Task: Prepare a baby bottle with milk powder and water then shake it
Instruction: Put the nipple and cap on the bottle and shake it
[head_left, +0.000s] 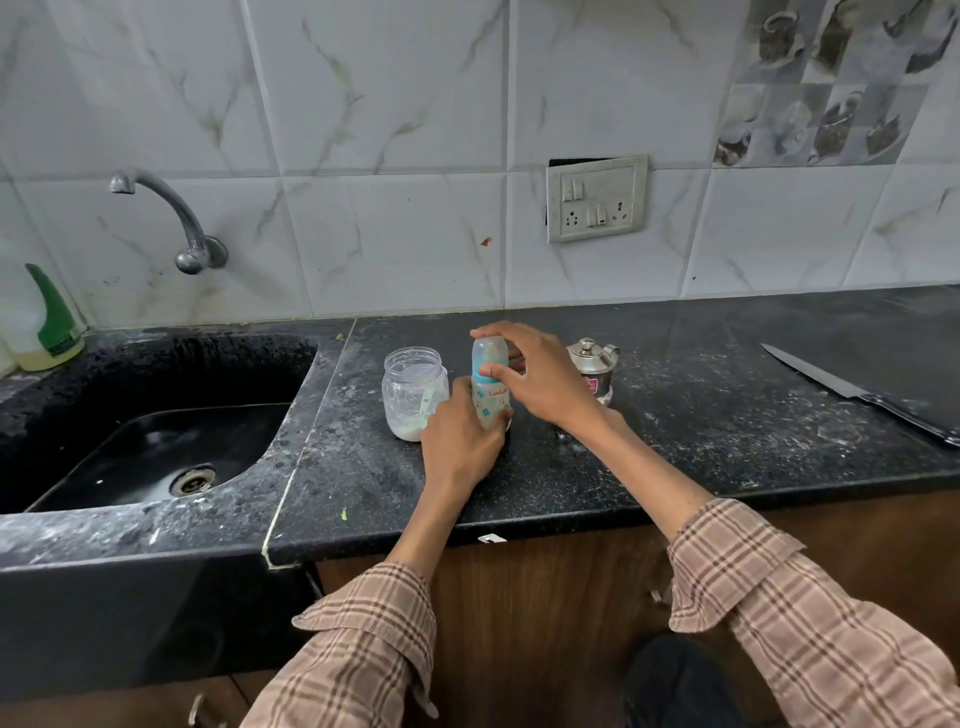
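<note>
Setting: black speckled granite counter (675, 415) under marble-look wall tiles, with a dark sink (156, 441) at the left of the frame and a wall tap (171, 218) above it.
Bottle: the baby bottle (490, 387) stands upright at centre frame, long axis vertical, with its clear cap on top and a teal collar below it.
Left hand: the left hand (460, 441) comes up from below and wraps the bottle's lower body, bracing it on the counter.
Right hand: the right hand (530, 374) reaches in from the right, fingers curled over the cap, thumb on the near side at the collar.
Key relation: cap directly above the left hand's hold, so I judge the top hand is the one placed to twist or lift along that vertical axis.
Neighbours: a glass powder jar (414, 392) with a scoop inside sits just left of the bottle; a small lidded steel pot (592, 369) stands behind the right hand.
Far right: a kitchen knife (852, 389) lies well apart.
Contents: can't tell how full the bottle is.
</note>
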